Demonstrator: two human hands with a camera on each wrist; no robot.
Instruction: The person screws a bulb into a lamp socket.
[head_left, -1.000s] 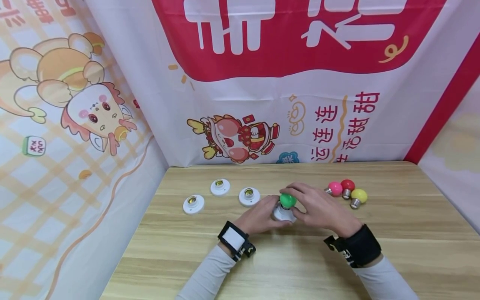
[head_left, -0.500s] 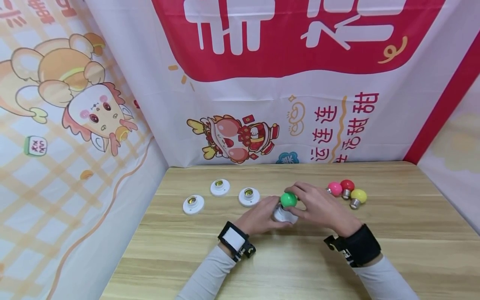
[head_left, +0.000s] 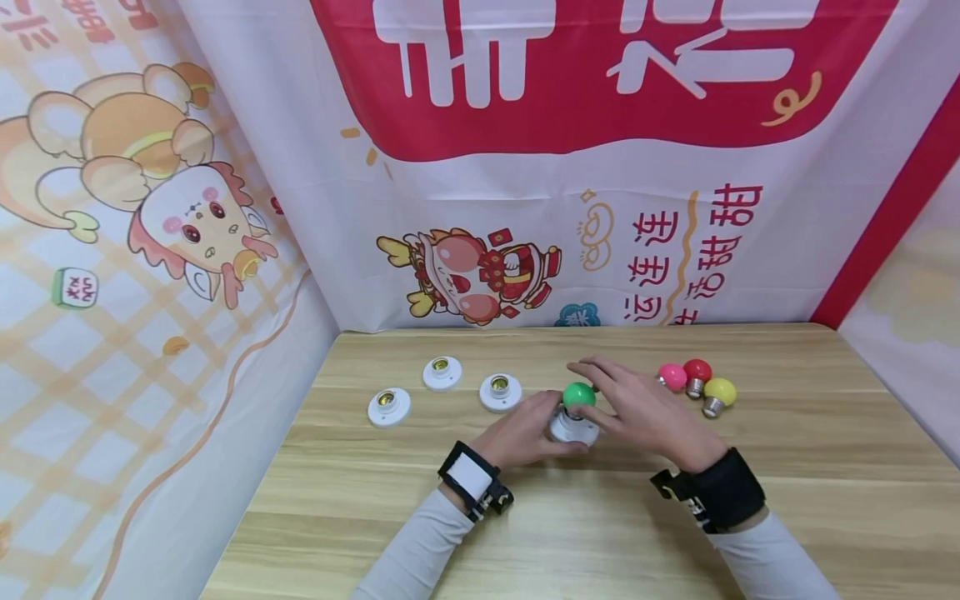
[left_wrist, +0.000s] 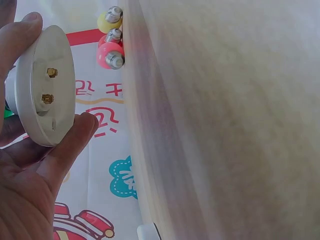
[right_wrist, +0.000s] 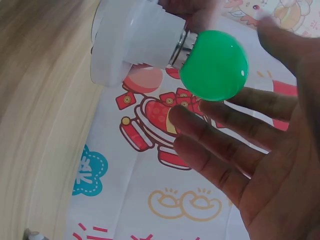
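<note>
In the head view my left hand (head_left: 521, 432) grips a white round lamp holder (head_left: 574, 431) by its edge. The left wrist view shows the holder's underside (left_wrist: 59, 82), with two brass screws, raised off the table. A green bulb (head_left: 579, 395) sits with its metal cap partly in the socket; part of the thread (right_wrist: 183, 49) shows in the right wrist view. My right hand (head_left: 648, 412) is around the green globe (right_wrist: 215, 65), its fingers (right_wrist: 220, 150) spread and the thumb apart from it.
Three more white lamp holders stand on the wooden table (head_left: 375, 517) to the left: one nearest (head_left: 500, 392), one farther back (head_left: 442, 373), one at the far left (head_left: 389, 407). Pink (head_left: 672, 377), red (head_left: 697, 370) and yellow (head_left: 720, 392) bulbs lie to the right. A printed cloth (head_left: 480, 192) hangs behind.
My right hand's fingers have shifted and loosened around the green bulb, which they held closely before. The left hand keeps its grip on the lamp holder.
</note>
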